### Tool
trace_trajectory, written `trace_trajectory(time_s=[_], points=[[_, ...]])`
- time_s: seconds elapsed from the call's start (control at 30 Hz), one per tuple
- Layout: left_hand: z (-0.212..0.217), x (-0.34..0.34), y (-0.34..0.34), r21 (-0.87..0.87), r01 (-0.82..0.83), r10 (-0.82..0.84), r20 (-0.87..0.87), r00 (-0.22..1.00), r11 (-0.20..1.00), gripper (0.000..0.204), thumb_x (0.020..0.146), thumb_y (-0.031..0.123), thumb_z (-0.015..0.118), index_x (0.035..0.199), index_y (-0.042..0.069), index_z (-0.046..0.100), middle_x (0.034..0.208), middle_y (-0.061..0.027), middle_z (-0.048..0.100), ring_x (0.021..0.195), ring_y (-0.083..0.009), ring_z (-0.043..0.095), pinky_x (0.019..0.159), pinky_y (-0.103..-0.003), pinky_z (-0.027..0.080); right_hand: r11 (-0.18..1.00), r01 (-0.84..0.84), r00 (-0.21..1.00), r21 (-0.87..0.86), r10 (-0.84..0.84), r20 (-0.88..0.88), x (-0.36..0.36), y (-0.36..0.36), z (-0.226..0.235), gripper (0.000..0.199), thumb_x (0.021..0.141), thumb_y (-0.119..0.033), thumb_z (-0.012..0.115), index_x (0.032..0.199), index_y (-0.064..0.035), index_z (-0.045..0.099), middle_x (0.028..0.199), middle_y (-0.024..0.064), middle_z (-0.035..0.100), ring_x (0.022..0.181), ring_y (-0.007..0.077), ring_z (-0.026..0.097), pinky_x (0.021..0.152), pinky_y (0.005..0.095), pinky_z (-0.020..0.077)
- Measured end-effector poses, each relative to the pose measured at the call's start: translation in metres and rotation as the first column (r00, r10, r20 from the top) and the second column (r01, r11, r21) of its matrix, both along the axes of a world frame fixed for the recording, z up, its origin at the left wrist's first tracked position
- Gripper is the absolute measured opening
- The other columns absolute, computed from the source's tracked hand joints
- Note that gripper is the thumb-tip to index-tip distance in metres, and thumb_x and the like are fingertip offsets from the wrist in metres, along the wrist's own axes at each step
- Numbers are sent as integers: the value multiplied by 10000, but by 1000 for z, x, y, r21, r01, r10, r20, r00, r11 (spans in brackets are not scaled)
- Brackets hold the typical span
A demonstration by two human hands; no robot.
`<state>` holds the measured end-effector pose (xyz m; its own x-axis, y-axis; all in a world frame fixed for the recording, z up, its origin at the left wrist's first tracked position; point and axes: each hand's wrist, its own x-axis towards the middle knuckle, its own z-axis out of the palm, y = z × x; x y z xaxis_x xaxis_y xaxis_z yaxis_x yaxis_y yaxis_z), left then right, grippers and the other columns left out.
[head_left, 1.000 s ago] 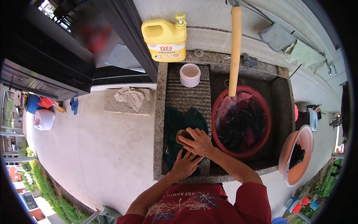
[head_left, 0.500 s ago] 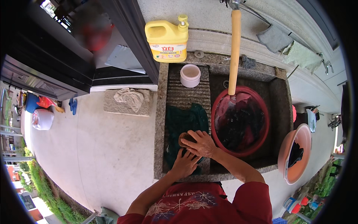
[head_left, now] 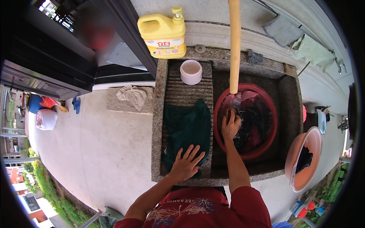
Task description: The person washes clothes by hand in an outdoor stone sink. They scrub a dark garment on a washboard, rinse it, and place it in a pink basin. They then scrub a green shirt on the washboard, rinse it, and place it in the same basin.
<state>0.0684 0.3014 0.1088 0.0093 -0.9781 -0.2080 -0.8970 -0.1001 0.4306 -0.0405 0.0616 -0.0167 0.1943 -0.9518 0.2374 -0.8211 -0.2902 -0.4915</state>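
Note:
A dark green garment (head_left: 188,123) lies spread over the ribbed washboard side of the stone sink. My left hand (head_left: 185,164) rests flat on its near part, fingers spread. Over the left side of a red basin (head_left: 270,141), my right hand (head_left: 231,127) grips a brown scrubbing brush (head_left: 229,113), mostly covered by my fingers. The basin stands in the sink's deep side and holds water with dark and reddish clothes (head_left: 258,125). Above its far edge ends a pale yellow tube (head_left: 235,57) coming down from the top of the view.
A pale pink tub (head_left: 191,78) stands on the washboard's far end. Behind it is a yellow pump jug (head_left: 163,36). The stone sink's rim (head_left: 156,125) surrounds both sides. Right of the sink, an orange-pink basin (head_left: 313,163) holds a dark cloth. A crumpled cloth (head_left: 131,97) lies on a slab at left.
My right hand has moved with the brush from the green garment to the red basin. My left hand has spread flat, and the garment lies smoother. The whole view has shifted slightly.

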Motion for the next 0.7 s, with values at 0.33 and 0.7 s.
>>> trace_trajectory(time_s=[0.33,0.7], points=[[0,-1,2,-129,-317,288,-204,936,940,985,723,359,739,1460,48,165,1500,-248,122,1378,-421,157,1071,-536,209,818,-560,746,132,428,511,7,15,73,421,781,-208,677,1195,-166,612,1135,169,522,1011,342,546,871,434,452],[-3,-7,27,57,-226,220,96,971,972,868,832,453,602,1439,-19,199,1519,-241,52,1406,-392,92,1063,-582,193,692,-696,715,-190,692,-100,86,-11,82,457,744,-282,713,1182,-241,590,1124,92,476,967,297,512,734,437,476]])
